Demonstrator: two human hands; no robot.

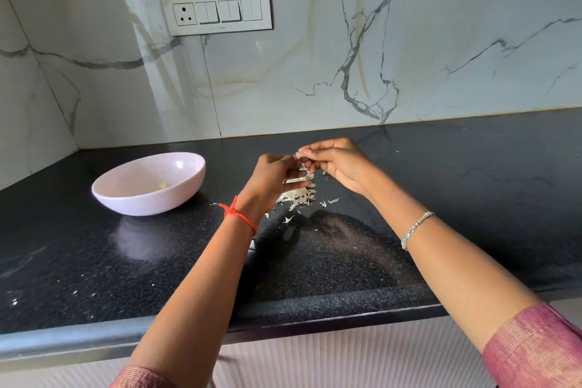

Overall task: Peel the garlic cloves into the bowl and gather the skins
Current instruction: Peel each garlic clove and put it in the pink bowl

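Note:
My left hand [273,176] and my right hand [338,164] meet above the black counter [346,261], both pinching a garlic clove [299,155] with papery skin hanging from it. The clove itself is mostly hidden by my fingertips. A loose pile of garlic skins [297,195] lies on the counter right below the hands. To the left stands a pale pink bowl [107,189] with a peeled clove [162,185] in its bottom.
Small skin flakes [333,200] are scattered around the pile and a few specks lie near the counter's front left edge. A marble wall with a switch panel [217,11] rises behind. The counter's front edge [315,315] runs below my forearms.

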